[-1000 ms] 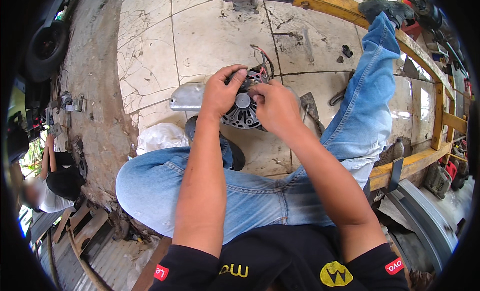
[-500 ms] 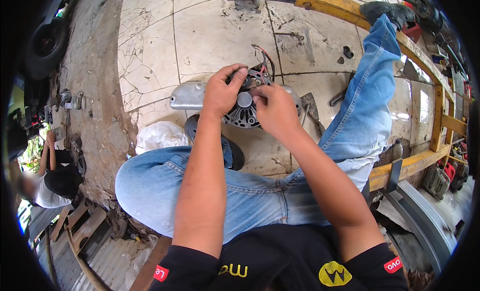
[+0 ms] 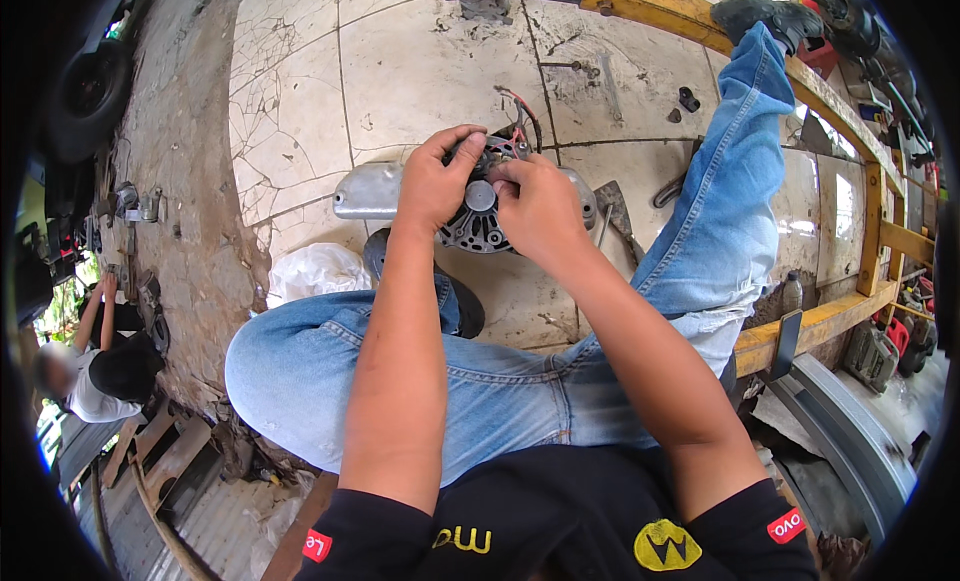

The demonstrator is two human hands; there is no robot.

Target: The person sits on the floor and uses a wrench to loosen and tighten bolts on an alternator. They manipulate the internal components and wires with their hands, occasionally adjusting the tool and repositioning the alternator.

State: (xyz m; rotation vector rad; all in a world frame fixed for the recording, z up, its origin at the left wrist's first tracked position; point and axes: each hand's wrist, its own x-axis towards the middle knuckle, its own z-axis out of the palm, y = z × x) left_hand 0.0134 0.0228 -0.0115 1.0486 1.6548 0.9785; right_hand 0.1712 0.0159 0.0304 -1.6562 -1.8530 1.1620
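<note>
Between my hands is a round, vented metal alternator (image 3: 478, 235) with a smooth disc at its centre. Red and dark wires (image 3: 522, 119) rise from its far side. My left hand (image 3: 432, 184) is closed on its far left edge, thumb on top. Curled in a pinch, my right hand (image 3: 541, 207) presses on the far part of the housing, just right of the disc. Its fingertips hide whatever they may hold. A long silver metal cover (image 3: 366, 192) lies behind and under the alternator, its ends showing on both sides.
A white plastic bag (image 3: 317, 272) lies left of my foot. Bolts (image 3: 572, 65) and small dark parts (image 3: 688, 99) are scattered over the tiles (image 3: 420, 71). A yellow metal frame (image 3: 838, 111) borders the right side. Far left, another person (image 3: 105, 376) sits near a wheel (image 3: 88, 83).
The fingers of my right hand have curled and shifted slightly at the alternator. My left hand keeps its hold. The whole view has drifted a little.
</note>
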